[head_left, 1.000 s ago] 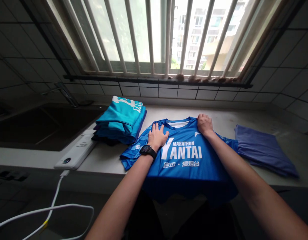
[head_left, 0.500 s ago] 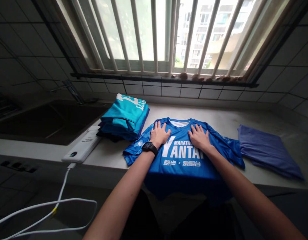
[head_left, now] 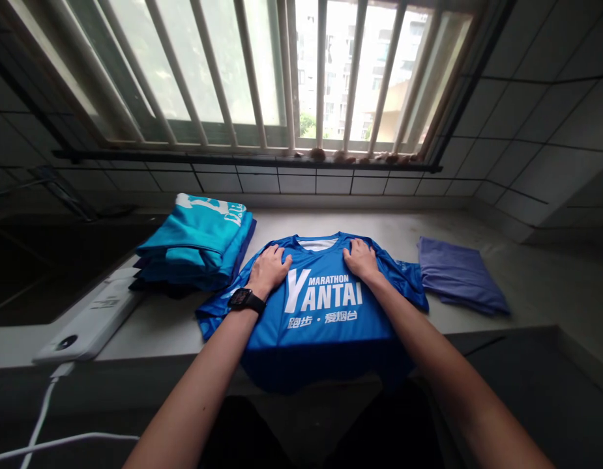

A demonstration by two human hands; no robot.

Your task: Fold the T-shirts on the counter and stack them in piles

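A blue T-shirt [head_left: 325,329] lies spread front side up on the counter, its lower part hanging over the front edge. White lettering runs across its chest. My left hand [head_left: 270,268], with a black watch on the wrist, is on the shirt near the shoulder at the left of the collar. Its fingers are drawn together on the cloth. On the other side of the collar, my right hand [head_left: 361,258] has its fingers bent and closed on the fabric. The fingertips of both hands are partly hidden.
A stack of folded teal and dark clothes [head_left: 193,238] sits left of the shirt. In front of it lies a white power strip [head_left: 90,319] with a white cable [head_left: 40,410]. A folded purple cloth [head_left: 460,277] lies at the right. The dark sink [head_left: 51,319] is far left.
The view has turned right, so everything sits further left in it. My fingers, spread flat on the shirt before, are now drawn in closer together near its shoulders.
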